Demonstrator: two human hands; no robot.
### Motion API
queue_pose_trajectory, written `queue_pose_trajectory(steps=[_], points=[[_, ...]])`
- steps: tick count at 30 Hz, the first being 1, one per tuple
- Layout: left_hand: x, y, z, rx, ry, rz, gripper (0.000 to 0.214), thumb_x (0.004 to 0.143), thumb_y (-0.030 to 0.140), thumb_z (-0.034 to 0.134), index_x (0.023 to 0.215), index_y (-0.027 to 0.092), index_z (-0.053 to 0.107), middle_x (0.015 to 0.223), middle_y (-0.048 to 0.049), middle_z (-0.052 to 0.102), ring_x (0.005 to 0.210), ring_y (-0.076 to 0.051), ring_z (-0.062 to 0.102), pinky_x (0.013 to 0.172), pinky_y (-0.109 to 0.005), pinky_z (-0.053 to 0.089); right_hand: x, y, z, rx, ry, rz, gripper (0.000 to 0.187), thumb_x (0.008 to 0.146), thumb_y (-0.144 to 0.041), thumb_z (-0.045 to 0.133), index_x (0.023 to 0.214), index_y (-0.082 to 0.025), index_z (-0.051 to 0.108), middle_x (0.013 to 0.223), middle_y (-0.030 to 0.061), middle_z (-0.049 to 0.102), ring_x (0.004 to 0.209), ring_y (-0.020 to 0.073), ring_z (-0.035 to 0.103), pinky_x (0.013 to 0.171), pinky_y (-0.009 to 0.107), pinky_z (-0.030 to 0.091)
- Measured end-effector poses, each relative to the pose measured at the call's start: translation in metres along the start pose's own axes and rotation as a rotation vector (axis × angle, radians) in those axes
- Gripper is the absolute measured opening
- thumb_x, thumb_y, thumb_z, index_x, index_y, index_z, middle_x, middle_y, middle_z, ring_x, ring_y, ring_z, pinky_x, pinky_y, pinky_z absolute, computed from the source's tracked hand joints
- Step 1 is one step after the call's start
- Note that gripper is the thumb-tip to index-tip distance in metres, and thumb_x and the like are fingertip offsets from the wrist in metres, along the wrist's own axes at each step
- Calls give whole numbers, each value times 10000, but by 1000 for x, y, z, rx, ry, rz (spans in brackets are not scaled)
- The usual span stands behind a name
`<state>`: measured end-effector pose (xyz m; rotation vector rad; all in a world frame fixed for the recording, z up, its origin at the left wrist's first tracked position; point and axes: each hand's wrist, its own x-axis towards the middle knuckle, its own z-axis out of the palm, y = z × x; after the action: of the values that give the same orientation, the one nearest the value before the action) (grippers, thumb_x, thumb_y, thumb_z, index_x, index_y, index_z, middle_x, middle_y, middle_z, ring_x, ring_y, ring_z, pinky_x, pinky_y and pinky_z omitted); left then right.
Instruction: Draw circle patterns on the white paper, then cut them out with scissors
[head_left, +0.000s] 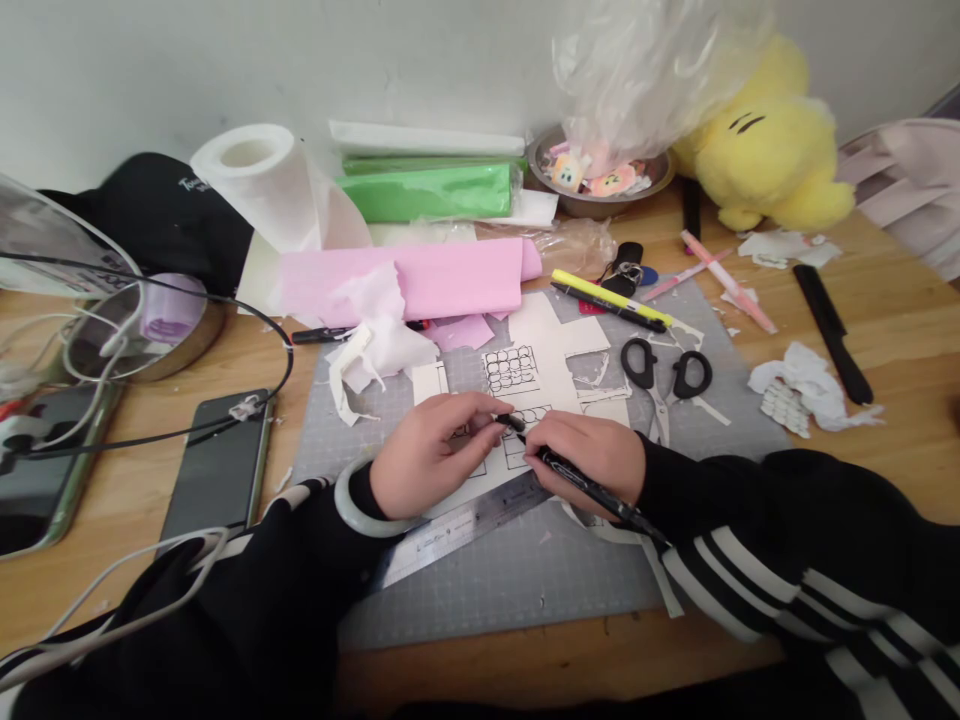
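My right hand (592,455) is closed round a black pen (581,480), whose tip rests on a white sheet of paper (551,370) with small drawn grids. Beside the pen tip, my left hand (435,450) presses down on the same paper, fingers curled, with a pale bangle (352,500) on the wrist. A metal ruler (457,525) lies just under both hands. All of this sits on a grey cutting mat (525,570).
Black scissors (664,370), a yellow highlighter (607,297), pink paper (420,280) and a tissue roll (262,180) lie behind the mat. A phone (217,465) and cables are at left. A yellow plush toy (765,150), metal bowl (600,175) and black comb (832,330) are at right.
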<state>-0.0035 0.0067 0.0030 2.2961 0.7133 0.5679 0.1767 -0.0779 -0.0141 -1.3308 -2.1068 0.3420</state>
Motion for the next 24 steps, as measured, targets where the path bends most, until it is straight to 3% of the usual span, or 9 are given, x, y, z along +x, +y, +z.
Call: queue_pose_trajectory(steps=[15, 24], points=[[0, 0, 0, -36, -28, -39, 175, 832, 228, 519, 967, 150, 599, 706, -8, 660, 592, -100, 583, 569, -198, 460, 0, 0, 0, 22, -30, 23, 90, 813, -161, 444, 793, -176, 531, 733, 7, 583, 672, 103, 541, 631, 191, 404], [1, -2, 4, -10, -52, 26, 216, 857, 223, 480, 1012, 167, 620, 704, -18, 655, 605, -114, 579, 591, -224, 468, -1, 0, 3, -84, -24, -59, 115, 855, -177, 416, 821, -179, 525, 739, 14, 577, 665, 125, 537, 615, 216, 423]])
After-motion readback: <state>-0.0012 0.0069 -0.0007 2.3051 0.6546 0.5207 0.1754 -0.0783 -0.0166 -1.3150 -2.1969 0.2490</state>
